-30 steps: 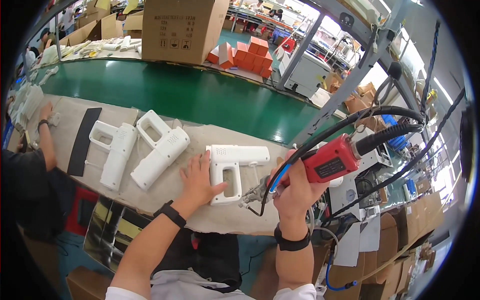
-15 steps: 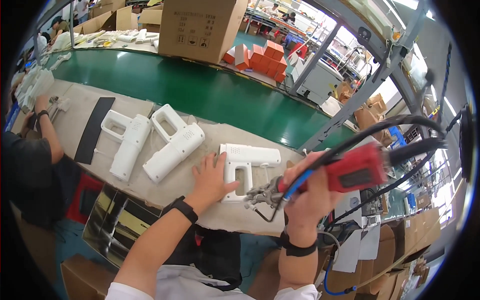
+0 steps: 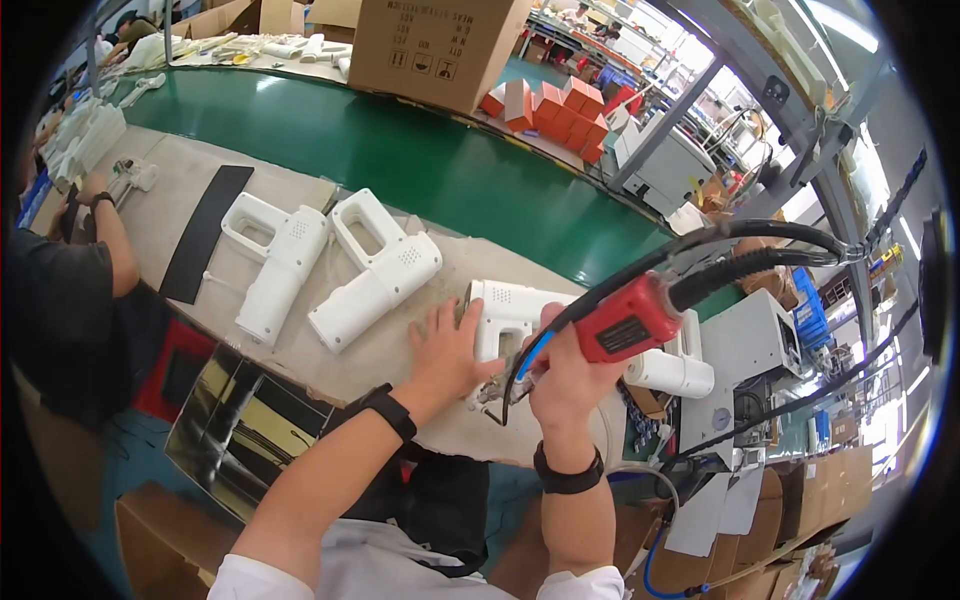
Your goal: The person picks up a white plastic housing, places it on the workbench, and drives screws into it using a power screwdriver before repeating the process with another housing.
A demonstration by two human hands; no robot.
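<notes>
- Green conveyor belt (image 3: 300,115) runs along the far side, beyond the beige table (image 3: 470,437).
- Large cardboard box (image 3: 430,50) stands past the belt.
- Two white pistol-shaped housings lie on the table to the left, one (image 3: 275,280) beside the other (image 3: 385,280).
- Third white housing (image 3: 500,300) lies on the table in front of the person, its looped handle toward them.
- Red corded tool (image 3: 630,320) is in the right hand (image 3: 570,385), fingers wrapped around it.
- Left hand (image 3: 445,355) has its fingers spread, at the third housing's left edge.
- Metal nose (image 3: 490,392) of the tool is by that handle; contact cannot be told.
</notes>
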